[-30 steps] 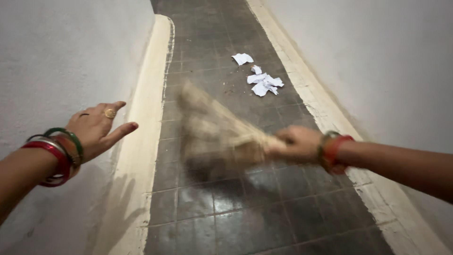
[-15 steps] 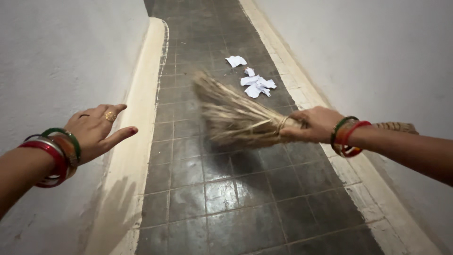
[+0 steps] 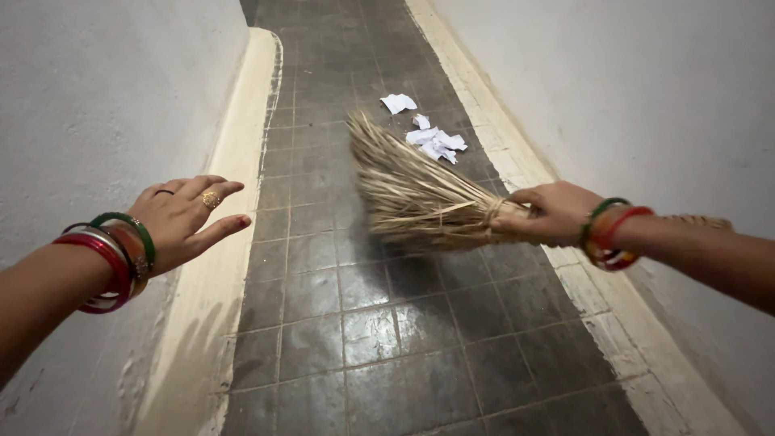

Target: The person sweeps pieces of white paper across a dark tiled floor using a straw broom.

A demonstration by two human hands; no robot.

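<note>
Straw bristles of a hand broom [image 3: 412, 194] fanned out toward 11 o'clock from the right hand [image 3: 549, 214], which was closed tight around the bound neck where a cord gathers the stalks. That neck looked like the sound place to grip: the bundle is probably light and stiff there, while the splayed tips seem dry, springy and likely to snap or shed if squeezed. The woven handle end [image 3: 702, 220] showed past the wrist at 3 o'clock. The broom head hung just above the dark tiled floor [image 3: 363, 323], with a small heap of crumpled white paper scraps [image 3: 432, 139] lying near its tips at 12 o'clock. The left hand [image 3: 190, 218] was spread open and held nothing, hovering close to the grey wall [image 3: 97, 105] at 9 o'clock. No packages, labels or signs were visible anywhere.
</note>
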